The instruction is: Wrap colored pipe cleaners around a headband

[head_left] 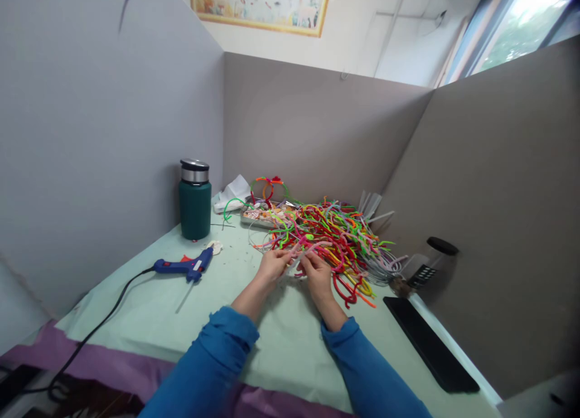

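My left hand [274, 265] is closed in a pinch on a pink pipe cleaner [298, 245], low over the near edge of a tangled heap of pipe cleaners [335, 225]. Close beside it, my right hand [319, 278] pinches a pale pink pipe cleaner [322, 245]. A whitish strip [296, 261] spans the small gap between my fingertips; which hand grips it I cannot tell. The fingertips partly hide the pieces. Red, green, yellow, orange and pink stems lie in the heap just beyond both hands.
To the left lies a blue glue gun [186, 266] with its cord running off the table, near a green bottle [195, 200]. A tray [257, 221] of small parts stands behind. On the right are a clear jar [428, 264] and a black slab [428, 342]. Grey partitions [312, 122] enclose the table.
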Tool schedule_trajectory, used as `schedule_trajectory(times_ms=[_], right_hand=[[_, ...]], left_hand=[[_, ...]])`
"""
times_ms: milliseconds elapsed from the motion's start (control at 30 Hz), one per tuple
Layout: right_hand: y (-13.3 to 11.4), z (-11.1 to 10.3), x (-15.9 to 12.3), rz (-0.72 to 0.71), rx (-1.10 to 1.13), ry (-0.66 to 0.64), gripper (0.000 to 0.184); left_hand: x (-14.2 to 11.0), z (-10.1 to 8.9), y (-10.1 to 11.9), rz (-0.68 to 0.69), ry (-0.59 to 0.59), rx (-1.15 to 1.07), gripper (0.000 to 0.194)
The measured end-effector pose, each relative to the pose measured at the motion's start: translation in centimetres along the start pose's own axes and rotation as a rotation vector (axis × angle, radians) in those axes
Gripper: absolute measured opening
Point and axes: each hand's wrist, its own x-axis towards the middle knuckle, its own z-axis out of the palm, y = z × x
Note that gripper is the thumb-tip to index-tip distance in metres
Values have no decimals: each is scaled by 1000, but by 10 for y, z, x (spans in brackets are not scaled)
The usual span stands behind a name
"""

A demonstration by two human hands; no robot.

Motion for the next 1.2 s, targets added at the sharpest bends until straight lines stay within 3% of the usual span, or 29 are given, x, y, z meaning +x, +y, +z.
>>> schedule_trajectory(times_ms=[333, 433, 600, 767, 933, 1200], right_hand=[[3, 3, -2, -177, -207, 102, 13], [3, 4, -2, -206, -224, 100, 13], [-3, 4, -4, -305, -282, -12, 14], [-2, 2, -2, -157, -211, 67, 13], [3, 0, 1, -5, -116, 9, 21], [3, -3, 2, 49, -54, -27, 22]], left_hand=[[-4, 3, 0, 220, 33, 364, 20], [-4, 2, 1, 228, 50, 401, 20], [2, 1, -4, 159, 112, 381, 22], [4, 0, -5, 78, 131, 318, 36], [1, 2, -2, 11, 64, 261, 39], [-7, 3, 9, -115, -51, 125, 39]])
